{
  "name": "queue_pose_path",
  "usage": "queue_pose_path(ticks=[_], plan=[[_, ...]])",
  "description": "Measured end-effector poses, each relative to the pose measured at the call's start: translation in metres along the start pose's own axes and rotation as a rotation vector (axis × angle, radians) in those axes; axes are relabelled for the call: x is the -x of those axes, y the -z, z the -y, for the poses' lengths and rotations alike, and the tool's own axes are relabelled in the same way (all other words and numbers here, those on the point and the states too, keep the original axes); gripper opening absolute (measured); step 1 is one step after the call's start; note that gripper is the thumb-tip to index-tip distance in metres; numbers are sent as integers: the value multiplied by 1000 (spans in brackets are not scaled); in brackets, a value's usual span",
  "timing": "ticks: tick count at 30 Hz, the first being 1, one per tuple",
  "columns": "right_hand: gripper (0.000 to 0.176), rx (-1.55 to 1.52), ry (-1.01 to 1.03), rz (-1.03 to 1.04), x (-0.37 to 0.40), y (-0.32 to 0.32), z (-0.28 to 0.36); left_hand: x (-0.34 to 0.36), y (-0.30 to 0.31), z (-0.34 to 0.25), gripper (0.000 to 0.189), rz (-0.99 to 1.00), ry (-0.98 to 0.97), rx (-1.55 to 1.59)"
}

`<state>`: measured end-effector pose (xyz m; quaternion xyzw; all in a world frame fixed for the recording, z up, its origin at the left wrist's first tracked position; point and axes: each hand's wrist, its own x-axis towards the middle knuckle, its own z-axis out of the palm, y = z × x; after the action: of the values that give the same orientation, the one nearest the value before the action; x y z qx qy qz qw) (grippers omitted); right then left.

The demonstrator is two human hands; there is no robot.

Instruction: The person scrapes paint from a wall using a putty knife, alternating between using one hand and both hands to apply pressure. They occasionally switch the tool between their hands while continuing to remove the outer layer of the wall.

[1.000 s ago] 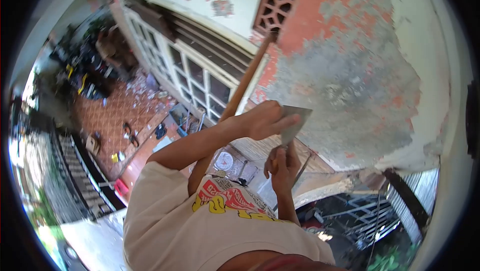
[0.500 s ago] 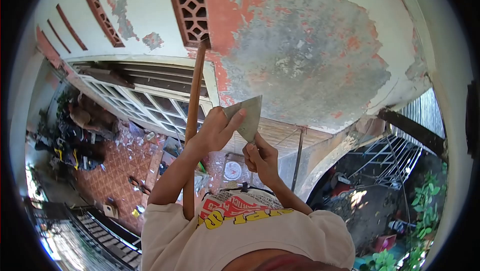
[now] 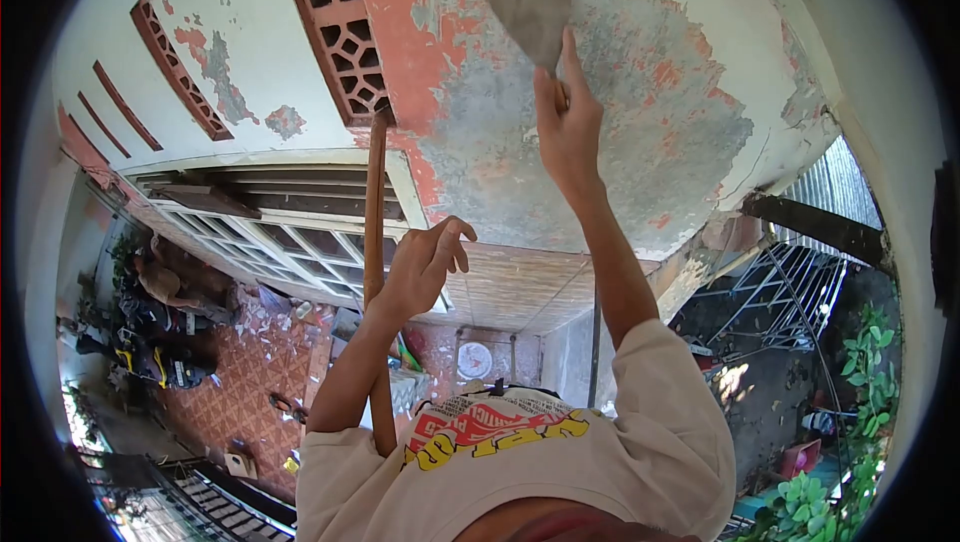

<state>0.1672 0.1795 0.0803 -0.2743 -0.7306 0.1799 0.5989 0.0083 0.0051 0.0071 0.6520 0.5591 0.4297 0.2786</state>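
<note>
My right hand (image 3: 572, 132) grips the handle of a putty knife (image 3: 535, 20), reaching up and forward. Its broad triangular blade overlaps the scraped grey patch (image 3: 600, 92) on the wall, close to the remaining red paint. My left hand (image 3: 428, 260) hangs loosely curled with nothing in it, in front of the window side. A wooden pole (image 3: 375, 212) slants up beside my left forearm, its top end at the lower edge of the patterned vent blocks (image 3: 345, 37).
A louvred window (image 3: 280, 227) runs along the left wall. Far below, a tiled floor (image 3: 250, 362) carries scattered paint flakes, and a person (image 3: 160, 277) is at the far left. Metal frames (image 3: 790, 287) and leafy plants (image 3: 865, 372) lie to the right, under a dark beam (image 3: 815, 227).
My left hand has let go of the putty knife blade and dropped slightly. My right hand has raised the putty knife up to the wall patch. The view has shifted a little.
</note>
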Motion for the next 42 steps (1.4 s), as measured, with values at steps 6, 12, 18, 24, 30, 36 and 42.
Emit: queue_pose_path(ticks=[6, 12, 18, 24, 30, 36, 42], plan=[[56, 79, 30, -69, -26, -24, -13, 0, 4, 1, 50, -8, 9, -19], [55, -51, 43, -102, -41, -35, -17, -6, 8, -2, 50, -4, 18, -46], [58, -153, -26, -68, -45, -28, -17, -5, 6, 0, 50, -17, 31, -34], [58, -82, 9, -31, -34, -23, -29, -4, 7, 2, 48, -12, 29, -23], [54, -95, 7, -25, -31, -16, -27, -5, 7, 0, 48, 7, 37, -46], [53, -167, -48, -35, -55, -9, -8, -3, 3, 2, 48, 23, 41, -55], [53, -109, -12, 0, -49, -7, -18, -1, 3, 0, 47, 26, 39, -61]])
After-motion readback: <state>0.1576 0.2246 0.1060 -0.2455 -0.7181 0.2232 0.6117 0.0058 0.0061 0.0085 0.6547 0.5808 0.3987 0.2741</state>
